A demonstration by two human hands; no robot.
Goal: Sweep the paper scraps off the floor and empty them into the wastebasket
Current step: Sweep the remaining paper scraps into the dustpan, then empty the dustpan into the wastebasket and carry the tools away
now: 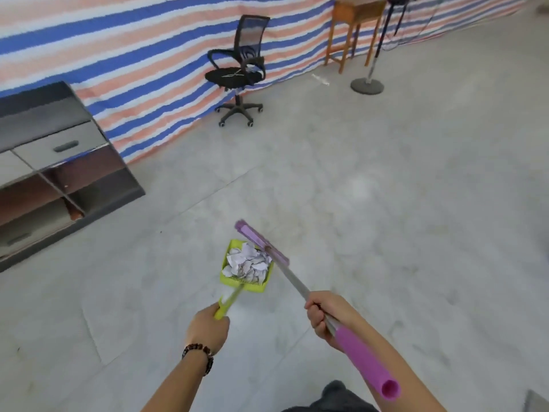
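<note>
A lime-green dustpan is piled with several white paper scraps. My left hand grips its green handle from below. My right hand grips the metal shaft of a broom that has a purple grip and a purple head. The broom head rests against the right edge of the dustpan, touching the scraps. The dustpan hangs over the grey floor. No wastebasket is in view.
A grey cabinet with drawers and open shelves stands at the left. A black office chair sits by the striped tarp wall. A wooden desk and a round-based stand are at the back right.
</note>
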